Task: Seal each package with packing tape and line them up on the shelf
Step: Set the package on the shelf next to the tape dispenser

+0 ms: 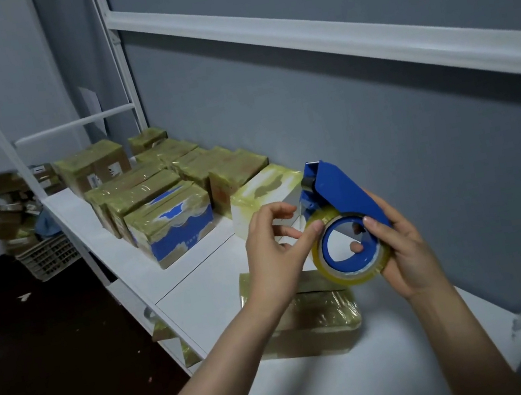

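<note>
Being gripped by curled right hand [402, 242], blue tape dispenser [340, 183], yellowish roll [353, 276] pinched by left hand [272, 254], white shelf [200, 298] bare between wrapped packages [170, 227].

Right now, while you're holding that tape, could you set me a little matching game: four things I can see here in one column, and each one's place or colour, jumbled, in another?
1. tape dispenser
2. tape roll
3. plastic crate
4. flat wrapped package

A. on the floor
B. blue, gripped by the right hand
C. yellowish, the left hand has its thumb on it
D. lying on the shelf under the hands

Pairs: 1-B, 2-C, 3-A, 4-D.
</note>
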